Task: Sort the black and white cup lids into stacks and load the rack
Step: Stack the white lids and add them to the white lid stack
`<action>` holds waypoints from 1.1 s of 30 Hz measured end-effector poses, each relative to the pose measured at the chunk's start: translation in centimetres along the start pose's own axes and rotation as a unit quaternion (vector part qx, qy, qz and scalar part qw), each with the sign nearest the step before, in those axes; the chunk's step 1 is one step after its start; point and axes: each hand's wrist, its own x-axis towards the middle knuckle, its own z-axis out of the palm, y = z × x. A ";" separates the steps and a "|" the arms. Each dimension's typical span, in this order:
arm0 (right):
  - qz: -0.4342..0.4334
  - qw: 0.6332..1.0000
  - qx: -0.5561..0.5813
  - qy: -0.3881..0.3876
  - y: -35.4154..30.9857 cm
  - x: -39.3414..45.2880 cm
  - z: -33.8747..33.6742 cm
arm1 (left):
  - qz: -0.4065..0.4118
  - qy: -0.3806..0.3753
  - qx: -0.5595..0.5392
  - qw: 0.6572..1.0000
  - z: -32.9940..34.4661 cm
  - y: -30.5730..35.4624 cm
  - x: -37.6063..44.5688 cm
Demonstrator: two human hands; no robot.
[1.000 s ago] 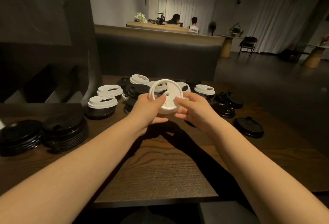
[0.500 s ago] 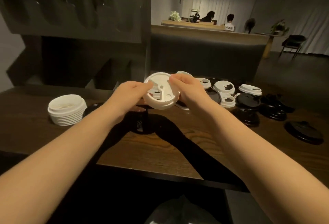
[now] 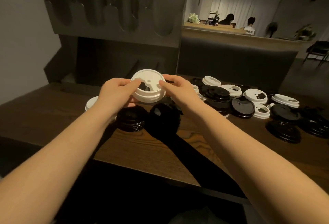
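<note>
Both my hands hold a small stack of white lids (image 3: 148,87) above the table, its top facing me. My left hand (image 3: 116,93) grips its left rim and my right hand (image 3: 175,88) pinches its right rim. Below them a stack of black lids (image 3: 132,119) rests on the table, and a stack of white lids (image 3: 91,103) peeks out behind my left wrist. A mixed pile of loose black and white lids (image 3: 249,101) lies to the right. The dark rack (image 3: 114,20) with its tall slots stands behind, to the left.
The wooden table (image 3: 153,145) has a front edge close to me. A dark padded bench back (image 3: 235,59) runs behind the table at right. Two people sit at a far counter (image 3: 231,27).
My view has swung left and the rack now fills the upper left. My hands carried the white lids left, past the loose pile, and tilted the top toward me.
</note>
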 end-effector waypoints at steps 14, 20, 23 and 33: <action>-0.062 0.994 -0.067 -0.055 -0.3 1.7 6.4 | 0.042 0.093 0.137 0.985 -5.9 -1.5 1.7; -0.056 0.990 -0.097 -0.088 -0.1 2.9 10.4 | 0.003 0.126 0.166 0.978 -8.1 -2.3 3.0; -0.054 0.990 -0.096 -0.092 -0.1 3.4 11.7 | -0.009 0.133 0.205 0.970 -9.1 -2.7 3.3; 0.052 0.992 -0.106 -0.052 0.5 4.6 13.7 | -0.060 0.122 0.307 0.942 -10.4 -4.3 3.5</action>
